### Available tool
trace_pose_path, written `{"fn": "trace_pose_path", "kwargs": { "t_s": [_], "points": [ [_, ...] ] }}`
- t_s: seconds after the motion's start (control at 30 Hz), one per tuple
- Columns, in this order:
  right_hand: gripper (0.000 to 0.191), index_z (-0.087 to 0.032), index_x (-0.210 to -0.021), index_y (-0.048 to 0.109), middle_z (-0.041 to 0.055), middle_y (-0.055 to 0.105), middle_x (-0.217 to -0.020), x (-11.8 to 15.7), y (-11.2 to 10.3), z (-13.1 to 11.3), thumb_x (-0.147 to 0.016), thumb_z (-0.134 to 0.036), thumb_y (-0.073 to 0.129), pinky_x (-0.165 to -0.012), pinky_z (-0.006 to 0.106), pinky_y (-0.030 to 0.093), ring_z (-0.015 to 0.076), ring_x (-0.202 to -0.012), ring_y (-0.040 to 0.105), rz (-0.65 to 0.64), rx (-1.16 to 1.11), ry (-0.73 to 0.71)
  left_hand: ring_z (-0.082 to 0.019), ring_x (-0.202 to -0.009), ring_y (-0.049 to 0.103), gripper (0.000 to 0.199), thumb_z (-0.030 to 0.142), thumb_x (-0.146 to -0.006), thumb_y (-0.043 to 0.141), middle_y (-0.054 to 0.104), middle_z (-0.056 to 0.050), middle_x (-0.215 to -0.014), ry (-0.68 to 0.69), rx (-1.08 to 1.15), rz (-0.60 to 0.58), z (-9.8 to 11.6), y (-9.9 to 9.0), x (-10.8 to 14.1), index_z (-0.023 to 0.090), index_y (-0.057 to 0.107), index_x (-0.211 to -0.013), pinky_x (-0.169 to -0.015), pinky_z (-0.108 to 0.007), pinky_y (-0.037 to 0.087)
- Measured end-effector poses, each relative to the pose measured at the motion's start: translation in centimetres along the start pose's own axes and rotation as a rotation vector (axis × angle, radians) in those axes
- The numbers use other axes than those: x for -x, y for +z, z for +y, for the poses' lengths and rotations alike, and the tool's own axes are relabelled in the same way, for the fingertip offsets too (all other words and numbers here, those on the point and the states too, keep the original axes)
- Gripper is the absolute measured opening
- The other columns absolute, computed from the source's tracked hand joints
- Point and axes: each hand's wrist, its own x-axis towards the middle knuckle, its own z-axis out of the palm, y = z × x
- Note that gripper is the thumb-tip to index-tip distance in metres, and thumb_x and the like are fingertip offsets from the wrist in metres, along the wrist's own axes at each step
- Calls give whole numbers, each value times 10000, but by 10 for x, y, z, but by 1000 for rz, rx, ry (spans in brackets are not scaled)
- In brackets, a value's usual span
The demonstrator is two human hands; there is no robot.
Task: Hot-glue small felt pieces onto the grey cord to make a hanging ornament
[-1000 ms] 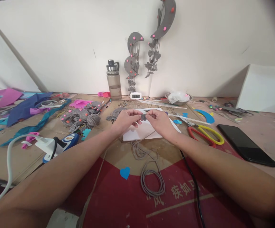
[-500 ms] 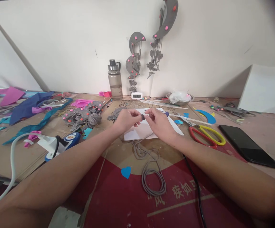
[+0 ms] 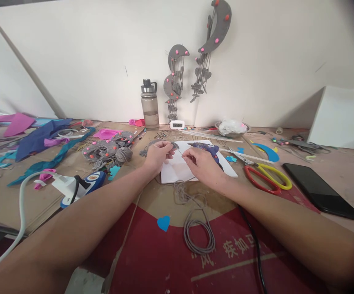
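My left hand (image 3: pixel 159 156) pinches a small dark grey felt piece (image 3: pixel 174 145) above the white paper (image 3: pixel 173 173). A short length of grey yarn (image 3: pixel 179 151) runs from that piece to my right hand (image 3: pixel 203 164), whose thumb and fingertips are closed on it. Behind my right hand lies a blue glue gun (image 3: pixel 209 148), partly hidden by the fingers. More grey cord (image 3: pixel 199 237) trails from the paper's near edge into a loose coil on the red cardboard. A blue heart cutout (image 3: pixel 163 223) lies left of the coil.
Scissors (image 3: pixel 262 177) with red and yellow handles and a black phone (image 3: pixel 320 190) lie at right. A water bottle (image 3: pixel 150 106) and a small digital clock (image 3: pixel 177 125) stand by the wall. Decorated grey felt pieces (image 3: pixel 107 151) and a white charger (image 3: pixel 65 188) are at left.
My hands have moved apart, drawing a strand of yarn between them. My right hand has shifted slightly right and turned, and more of the glue gun shows. The view has tilted slightly.
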Motion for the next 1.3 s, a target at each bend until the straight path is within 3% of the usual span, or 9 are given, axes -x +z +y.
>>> {"fn": "trace_pose_path", "kwargs": {
  "t_s": [0.2,0.7,0.9,1.03,1.17,1.23,1.3],
  "points": [
    [159,-177,-814,586,37,620,-810,2,-3,-7,-873,-153,440,-719,272,367,147,-776,530,-18,11,-89,-65,-525,540,174,235,-621,702,624,-19,-648,6,144,89,7,-9,-8,124,581,-676,-485,-183,397],
    [202,-177,-687,545,6,520,-689,5,-1,-5,-842,-123,427,-629,253,323,113,-642,447,-138,70,-160,-63,-529,530,133,201,-615,668,604,-10,-630,14,219,53,14,-9,-6,130,562,-651,-511,-184,400],
    [230,-169,-729,579,35,566,-750,5,-1,-2,-879,-135,408,-679,270,348,132,-707,503,-188,135,-180,-54,-519,526,102,165,-626,648,596,-4,-614,-22,293,52,10,-10,-9,126,560,-660,-495,-164,404],
    [282,-170,-752,632,76,622,-813,0,-9,-3,-922,-271,431,-759,323,348,191,-821,529,-171,268,-211,-49,-522,532,107,168,-640,663,617,-13,-644,-14,303,13,9,-12,-11,123,573,-677,-492,-158,413],
    [359,-165,-825,625,90,641,-844,-11,-31,0,-959,-348,346,-759,323,367,201,-833,551,3,307,-114,-52,-531,541,128,177,-659,684,648,-40,-690,-25,319,18,10,-14,-11,117,579,-700,-487,-160,418],
    [320,-156,-902,606,100,647,-877,-16,-43,7,-950,-344,352,-741,315,386,204,-830,569,74,351,6,-56,-536,546,148,191,-663,701,653,-46,-695,-24,320,23,11,-14,-11,115,584,-714,-488,-164,423],
    [325,-133,-954,598,137,652,-940,-21,-51,17,-923,-387,398,-740,327,404,234,-869,590,52,466,181,-60,-537,546,179,209,-654,725,651,-42,-695,-12,314,16,10,-14,-10,117,585,-718,-486,-170,422]
  ]
}}
